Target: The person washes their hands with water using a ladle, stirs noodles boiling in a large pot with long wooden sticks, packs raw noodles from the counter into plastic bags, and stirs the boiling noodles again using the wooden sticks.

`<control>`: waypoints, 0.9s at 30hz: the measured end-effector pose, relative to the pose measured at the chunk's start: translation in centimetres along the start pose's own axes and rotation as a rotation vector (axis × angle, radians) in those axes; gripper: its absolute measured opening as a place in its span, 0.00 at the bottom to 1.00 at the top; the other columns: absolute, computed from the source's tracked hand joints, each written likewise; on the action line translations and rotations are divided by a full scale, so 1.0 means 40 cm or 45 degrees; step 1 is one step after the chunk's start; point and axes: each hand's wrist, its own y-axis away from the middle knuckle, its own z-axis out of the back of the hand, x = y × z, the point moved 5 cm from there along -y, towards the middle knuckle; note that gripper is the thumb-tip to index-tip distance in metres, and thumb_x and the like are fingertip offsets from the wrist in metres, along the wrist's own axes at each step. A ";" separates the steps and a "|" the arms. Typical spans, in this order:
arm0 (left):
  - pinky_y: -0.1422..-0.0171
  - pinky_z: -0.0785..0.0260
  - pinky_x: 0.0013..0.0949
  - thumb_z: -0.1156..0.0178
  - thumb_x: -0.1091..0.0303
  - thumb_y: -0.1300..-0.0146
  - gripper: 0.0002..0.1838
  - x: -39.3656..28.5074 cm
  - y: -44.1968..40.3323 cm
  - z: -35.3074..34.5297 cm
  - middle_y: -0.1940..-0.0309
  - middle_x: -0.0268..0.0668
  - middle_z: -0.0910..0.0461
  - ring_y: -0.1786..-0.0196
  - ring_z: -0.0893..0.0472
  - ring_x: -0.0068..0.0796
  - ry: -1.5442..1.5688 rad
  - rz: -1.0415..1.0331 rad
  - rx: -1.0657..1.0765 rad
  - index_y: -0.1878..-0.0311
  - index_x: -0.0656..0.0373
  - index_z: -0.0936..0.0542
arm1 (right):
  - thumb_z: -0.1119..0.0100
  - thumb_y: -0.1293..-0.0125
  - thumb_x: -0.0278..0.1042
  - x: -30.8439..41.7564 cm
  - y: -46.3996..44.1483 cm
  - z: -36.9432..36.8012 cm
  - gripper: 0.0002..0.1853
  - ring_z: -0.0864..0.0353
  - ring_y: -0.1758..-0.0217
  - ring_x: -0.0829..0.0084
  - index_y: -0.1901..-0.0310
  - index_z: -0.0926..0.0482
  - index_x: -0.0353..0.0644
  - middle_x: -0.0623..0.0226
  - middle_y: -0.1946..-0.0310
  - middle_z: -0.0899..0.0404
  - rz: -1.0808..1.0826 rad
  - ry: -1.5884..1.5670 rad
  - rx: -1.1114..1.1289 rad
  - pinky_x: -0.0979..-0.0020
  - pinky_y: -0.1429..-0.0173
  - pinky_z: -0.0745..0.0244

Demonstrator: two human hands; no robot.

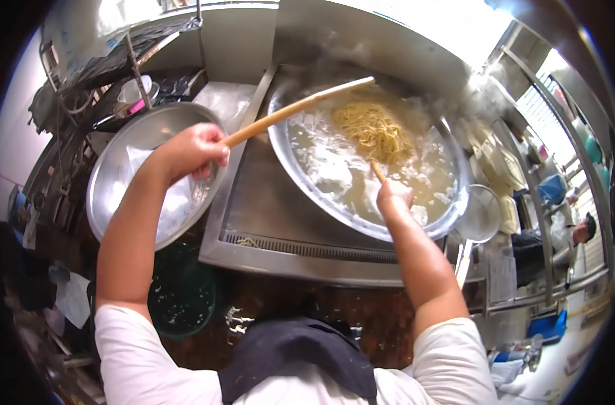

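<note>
My left hand (193, 152) is closed around a long wooden stick (301, 104), which slants up to the right over the wide metal pot (348, 221). In my right hand (394, 197) is a second wooden stick (378, 170), its far end hidden at the noodles. A clump of yellow noodles (371, 128) shows in the pot's far half. Cloudy water with white foam (328, 172) surrounds it, and steam rises at the back. Below my left hand is a large metal bowl (108, 182) with a clear plastic sheet or bag (176, 202) inside.
A steel stove top (260, 209) with a slotted front edge surrounds the pot. A round mesh strainer (479, 212) rests by the pot's right rim. On the floor at left stands a dark green bucket (182, 297). Metal shelving (547, 202) lines the right, with another person (581, 231) beyond.
</note>
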 end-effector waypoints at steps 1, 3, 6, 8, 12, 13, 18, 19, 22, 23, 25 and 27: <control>0.85 0.42 0.21 0.42 0.64 0.40 0.11 -0.043 -0.044 -0.020 0.78 0.29 0.23 0.86 0.32 0.15 -0.044 -0.025 -0.001 0.57 0.57 0.26 | 0.54 0.34 0.34 -0.027 -0.016 -0.036 0.15 0.16 0.55 0.59 0.50 0.20 0.45 0.59 0.58 0.17 -0.029 -0.083 -0.110 0.59 0.51 0.22; 0.86 0.44 0.24 0.43 0.60 0.40 0.13 -0.119 -0.144 -0.074 0.80 0.29 0.27 0.87 0.35 0.16 -0.302 -0.025 -0.027 0.56 0.57 0.25 | 0.54 0.36 0.33 -0.062 0.052 -0.012 0.15 0.17 0.57 0.55 0.53 0.19 0.50 0.56 0.62 0.16 0.006 -0.240 -0.122 0.56 0.53 0.22; 0.78 0.33 0.35 0.48 0.65 0.41 0.13 -0.186 -0.316 -0.144 0.78 0.37 0.22 0.82 0.26 0.27 -0.894 0.173 -0.052 0.56 0.58 0.22 | 0.52 0.37 0.34 -0.199 0.109 -0.061 0.15 0.18 0.54 0.54 0.51 0.20 0.49 0.54 0.60 0.17 -0.021 -0.381 -0.099 0.57 0.52 0.24; 0.63 0.26 0.41 0.48 0.67 0.43 0.15 -0.264 -0.346 -0.231 0.68 0.45 0.17 0.69 0.18 0.39 -1.321 0.014 -0.062 0.56 0.60 0.18 | 0.45 0.38 0.35 -0.339 0.206 -0.029 0.16 0.18 0.55 0.57 0.48 0.20 0.47 0.55 0.61 0.17 -0.019 -0.651 -0.025 0.60 0.53 0.25; 0.50 0.27 0.45 0.48 0.66 0.42 0.16 -0.255 -0.470 -0.343 0.58 0.48 0.17 0.55 0.18 0.45 -1.428 -0.084 -0.025 0.54 0.60 0.17 | 0.40 0.38 0.31 -0.732 0.401 0.068 0.18 0.29 0.71 0.86 0.47 0.21 0.33 0.76 0.71 0.22 -0.186 -1.275 0.129 0.81 0.68 0.33; 0.49 0.27 0.44 0.47 0.67 0.42 0.16 -0.260 -0.477 -0.359 0.57 0.47 0.17 0.53 0.18 0.44 -1.397 -0.050 -0.030 0.54 0.59 0.17 | 0.39 0.39 0.31 -0.807 0.473 0.131 0.18 0.27 0.70 0.86 0.48 0.21 0.32 0.74 0.70 0.21 -0.226 -1.351 0.138 0.81 0.67 0.32; 0.48 0.27 0.44 0.48 0.65 0.39 0.15 -0.236 -0.518 -0.403 0.57 0.48 0.18 0.53 0.18 0.46 -1.307 -0.078 0.021 0.53 0.59 0.19 | 0.41 0.44 0.26 -1.013 0.708 0.375 0.18 0.27 0.76 0.84 0.51 0.20 0.31 0.69 0.74 0.21 -0.541 -1.124 -0.066 0.81 0.72 0.33; 0.48 0.27 0.44 0.49 0.65 0.39 0.15 -0.229 -0.520 -0.413 0.57 0.49 0.18 0.52 0.19 0.46 -1.321 -0.091 0.066 0.54 0.60 0.20 | 0.41 0.43 0.26 -1.033 0.692 0.378 0.18 0.27 0.76 0.84 0.50 0.21 0.30 0.70 0.74 0.21 -0.496 -1.104 -0.123 0.81 0.72 0.34; 0.48 0.27 0.46 0.52 0.68 0.39 0.15 -0.222 -0.504 -0.430 0.59 0.49 0.18 0.53 0.19 0.47 -1.420 -0.194 0.112 0.54 0.61 0.21 | 0.43 0.41 0.27 -0.959 0.544 0.386 0.18 0.28 0.75 0.85 0.49 0.22 0.29 0.71 0.75 0.22 -0.347 -0.947 -0.039 0.80 0.72 0.34; 0.48 0.27 0.46 0.52 0.69 0.39 0.14 -0.222 -0.488 -0.430 0.60 0.49 0.18 0.54 0.19 0.47 -1.431 -0.200 0.126 0.54 0.61 0.21 | 0.44 0.40 0.27 -0.908 0.464 0.384 0.18 0.28 0.75 0.85 0.49 0.22 0.29 0.72 0.75 0.22 -0.283 -0.870 0.032 0.80 0.71 0.34; 0.49 0.27 0.46 0.52 0.69 0.39 0.14 -0.254 -0.432 -0.430 0.61 0.49 0.18 0.55 0.18 0.47 -1.454 -0.196 0.145 0.54 0.61 0.22 | 0.42 0.41 0.31 -0.864 0.288 0.283 0.17 0.18 0.69 0.68 0.52 0.20 0.33 0.59 0.71 0.17 -0.018 -0.661 -0.084 0.70 0.60 0.27; 0.53 0.25 0.46 0.51 0.69 0.39 0.12 -0.246 -0.406 -0.436 0.65 0.48 0.17 0.58 0.17 0.46 -1.463 -0.231 0.122 0.55 0.61 0.23 | 0.41 0.42 0.34 -0.762 0.106 0.213 0.14 0.18 0.60 0.54 0.56 0.18 0.37 0.50 0.65 0.18 0.075 -0.322 -0.229 0.61 0.54 0.25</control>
